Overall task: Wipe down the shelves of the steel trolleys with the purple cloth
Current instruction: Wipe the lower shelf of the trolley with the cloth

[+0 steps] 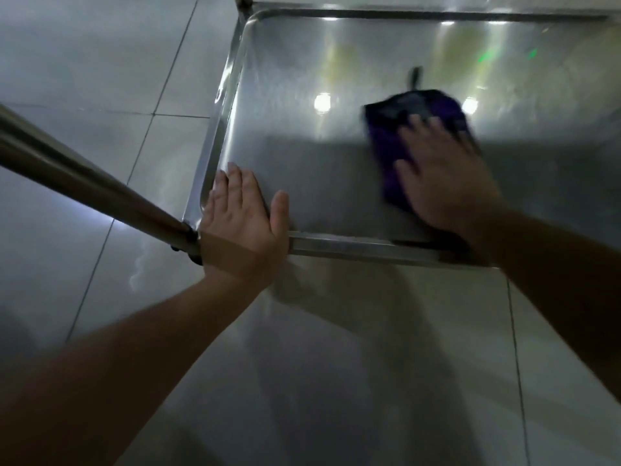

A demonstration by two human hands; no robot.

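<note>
A steel trolley shelf (302,136) with a raised rim fills the upper middle of the head view. The purple cloth (420,112) lies flat on it toward the right, blurred. My right hand (447,173) presses flat on the cloth with straight fingers, covering its near part. My left hand (242,223) rests open on the shelf's near left corner, fingers straight and thumb spread, touching the rim.
A steel trolley post (84,183) runs diagonally from the left edge down to the shelf's near left corner. Another post (243,1) stands at the far left corner. Grey tiled floor (100,79) surrounds the trolley.
</note>
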